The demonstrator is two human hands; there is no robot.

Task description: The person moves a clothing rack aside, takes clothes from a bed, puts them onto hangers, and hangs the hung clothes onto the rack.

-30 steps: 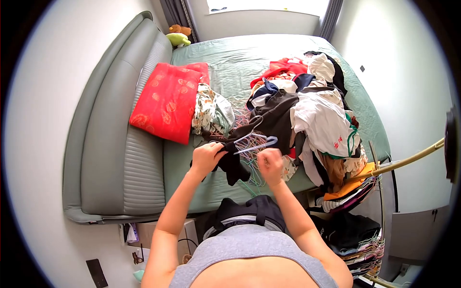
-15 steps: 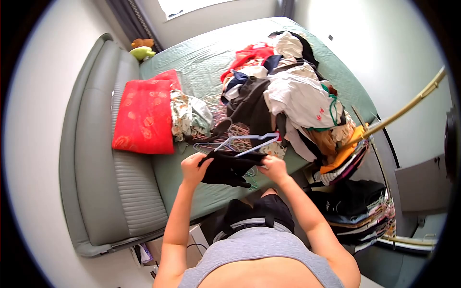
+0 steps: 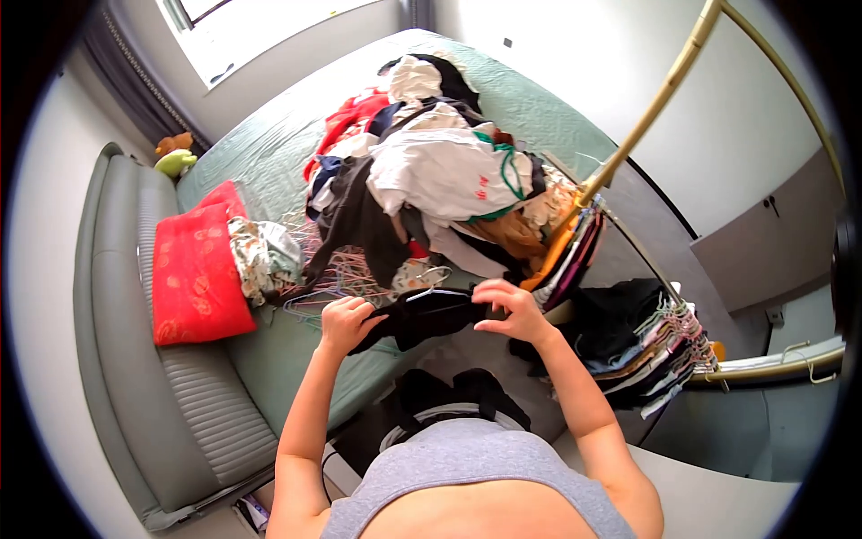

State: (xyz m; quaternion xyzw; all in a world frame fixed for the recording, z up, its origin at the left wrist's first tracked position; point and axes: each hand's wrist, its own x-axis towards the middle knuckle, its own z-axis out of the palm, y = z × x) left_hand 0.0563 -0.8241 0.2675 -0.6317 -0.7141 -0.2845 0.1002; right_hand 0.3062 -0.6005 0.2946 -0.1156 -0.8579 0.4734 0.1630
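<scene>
Bedroom, seen from above through a round lens that blackens the corners: bed (image 3: pixel 534 117), sheeted in pale green, grey headboard (image 3: pixel 126 296) to the left, window (image 3: pixel 238 40) at the far left, cut by the frame edge.

Obscured items: much of the sheet lies under a clothes pile (image 3: pixel 431 171); its lower layers are covered and separate pieces merge. Hanger tangle (image 3: pixel 346 269), partly beneath the pile, is too interlaced to count. Most of the hanger inside the black garment is covered by cloth; the pale hook and a bluish stretch of shoulder show.

Left hand (image 3: pixel 343 325): closed, pinching the left end of the black garment (image 3: pixel 422 319), thumb laid along the cloth.
Right hand (image 3: pixel 507 310): half open, thumb and curved fingers parted at the garment's right end; whether they touch the cloth cannot be told.
Black garment: one, stretched crosswise between the hands, above the near edge of the bed; its type is unclear.

Counts: hanger (image 3: pixel 437 278) in the garment, one. Plush toys, two, far left: one brown (image 3: pixel 173 142), one green (image 3: pixel 176 163). Curtains in view, two: one left (image 3: pixel 135 81), one far (image 3: pixel 416 13). Red cushion (image 3: pixel 199 278), at least one, beside the headboard; patterned cloth bundle (image 3: pixel 260 256), one, against its right side. Gold-coloured rail (image 3: pixel 646 117), right. Clusters of hung clothes, two: one upper (image 3: pixel 579 247), one lower and nearer (image 3: pixel 651 359); pieces overlap beyond counting.
</scene>
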